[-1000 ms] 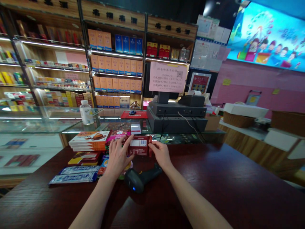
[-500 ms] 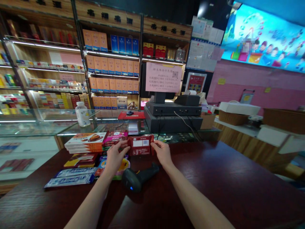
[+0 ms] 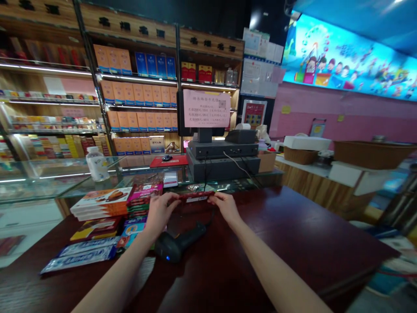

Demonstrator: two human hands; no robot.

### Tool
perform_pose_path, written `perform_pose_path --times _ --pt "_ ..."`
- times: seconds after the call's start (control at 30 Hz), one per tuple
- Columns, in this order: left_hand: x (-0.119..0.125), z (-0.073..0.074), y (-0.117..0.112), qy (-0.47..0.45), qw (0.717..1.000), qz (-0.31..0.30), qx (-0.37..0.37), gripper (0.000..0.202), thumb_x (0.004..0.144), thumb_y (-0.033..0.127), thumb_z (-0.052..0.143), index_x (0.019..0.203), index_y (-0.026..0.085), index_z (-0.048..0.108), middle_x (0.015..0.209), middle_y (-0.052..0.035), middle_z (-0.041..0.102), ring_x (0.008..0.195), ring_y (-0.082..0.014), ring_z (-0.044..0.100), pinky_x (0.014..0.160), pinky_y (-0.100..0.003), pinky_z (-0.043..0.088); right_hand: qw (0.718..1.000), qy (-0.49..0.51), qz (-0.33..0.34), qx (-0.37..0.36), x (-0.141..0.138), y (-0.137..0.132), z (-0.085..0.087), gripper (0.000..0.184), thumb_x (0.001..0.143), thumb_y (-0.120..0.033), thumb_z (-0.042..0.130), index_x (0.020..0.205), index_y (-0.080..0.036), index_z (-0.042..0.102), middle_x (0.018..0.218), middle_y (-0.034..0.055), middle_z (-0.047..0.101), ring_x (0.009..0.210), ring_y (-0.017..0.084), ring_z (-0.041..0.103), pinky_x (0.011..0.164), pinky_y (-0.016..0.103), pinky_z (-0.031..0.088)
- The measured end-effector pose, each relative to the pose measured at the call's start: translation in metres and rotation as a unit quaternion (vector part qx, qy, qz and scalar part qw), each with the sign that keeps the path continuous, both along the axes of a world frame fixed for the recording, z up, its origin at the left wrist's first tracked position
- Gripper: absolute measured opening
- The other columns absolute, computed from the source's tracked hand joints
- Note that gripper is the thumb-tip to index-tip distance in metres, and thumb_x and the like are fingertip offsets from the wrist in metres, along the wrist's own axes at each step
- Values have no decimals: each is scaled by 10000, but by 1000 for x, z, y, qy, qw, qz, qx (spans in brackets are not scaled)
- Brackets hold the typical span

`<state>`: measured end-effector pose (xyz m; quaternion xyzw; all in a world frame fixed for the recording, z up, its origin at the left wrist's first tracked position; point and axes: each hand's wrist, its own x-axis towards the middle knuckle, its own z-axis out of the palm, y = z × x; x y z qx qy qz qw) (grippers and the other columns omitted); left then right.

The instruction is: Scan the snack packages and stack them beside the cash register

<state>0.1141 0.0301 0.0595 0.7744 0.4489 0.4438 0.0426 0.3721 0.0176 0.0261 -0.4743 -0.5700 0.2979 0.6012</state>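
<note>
Shelves [image 3: 138, 79] of boxes [image 3: 138, 94], packet [image 3: 196, 198] between fingers [image 3: 170, 197]

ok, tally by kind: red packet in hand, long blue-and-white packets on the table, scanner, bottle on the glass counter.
Dark red flat wrapped packet: 1
Long blue-and-white wrapped packets: 2
Black handheld scanner: 1
White-capped translucent plastic bottle: 1
Total: 5
</note>
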Motion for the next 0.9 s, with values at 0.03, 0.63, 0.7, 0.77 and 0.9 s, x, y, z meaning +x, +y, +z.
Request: perform_pose_path --times 0.03,0.63,0.7,0.77,0.9 --pt "3 0 -1 3 1000 -21 -5 165 843 349 594 881 248 720 859 0 771 788 -199 703 847 -351 525 1000 15 4 0 3 -1 0 260 753 -410 676 834 -197 802 781 37 779 762 217 695 778 348 538" --pt "-6 -14 1 111 983 -103 100 215 956 247 477 922 225 688 1166 -61 748 1066 -185 709 953 -360 574 949 -310 -28 50 10 -36 18 545 862 -451 694 1371 -273 613 1526 123 491 1471 297 372 1187 535 271" --pt "-13 -16 3 165 970 -109 140 231 976 229 450 947 219 679 1169 -59 752 1072 -169 710 1038 -389 533 913 -399 -38 77 8 -37 17 524 918 -416 642 1421 -295 555 1502 99 526 1510 282 289 1197 578 225" --pt "-19 -16 5 204 956 -113 180 244 986 205 433 964 216 676 1179 -59 752 1096 -162 706 1130 -439 456 886 -452 -39 96 7 -38 17 531 947 -393 611 1459 -302 503 1463 78 573 1528 274 241 1202 612 187" --pt "-19 -11 1 243 937 -102 229 231 975 167 469 969 231 691 1210 -50 742 1234 -211 639 1239 -587 221 852 -503 -62 132 10 -38 15 536 964 -365 594 1481 -296 468 1460 75 575 1529 291 233 1202 656 138"
